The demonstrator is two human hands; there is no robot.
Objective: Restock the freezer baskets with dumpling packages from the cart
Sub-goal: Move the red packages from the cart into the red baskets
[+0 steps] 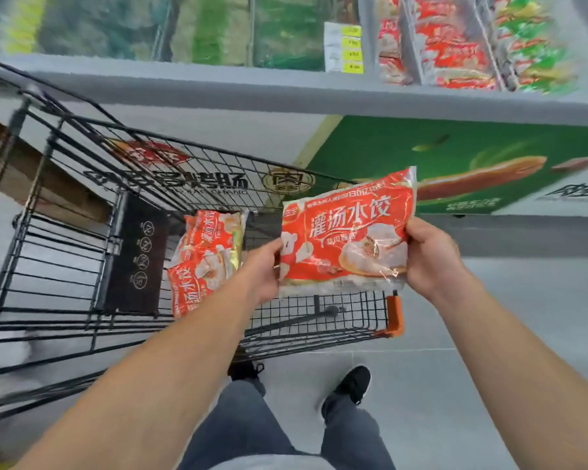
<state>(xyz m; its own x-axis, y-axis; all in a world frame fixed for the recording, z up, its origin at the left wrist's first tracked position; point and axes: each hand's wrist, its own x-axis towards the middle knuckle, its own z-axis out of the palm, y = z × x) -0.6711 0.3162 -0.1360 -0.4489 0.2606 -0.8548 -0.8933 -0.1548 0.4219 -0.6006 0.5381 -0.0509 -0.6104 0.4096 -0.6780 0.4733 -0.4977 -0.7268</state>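
reads 灌汤水饺 in big white letters on the red dumpling package (347, 232); 烤肠 plus a round 肉 badge on the freezer front (197, 179), rest too blurry

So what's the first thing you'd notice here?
The bright red dumpling package in the middle, held up over the cart by the left hand and right hand. Next, more red packages lying inside the black wire cart, and the freezer of red bags at top right.

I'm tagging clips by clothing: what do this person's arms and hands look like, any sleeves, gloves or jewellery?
Both forearms are bare with no sleeve in view. The left hand and right hand wear no gloves; no rings or watch visible.
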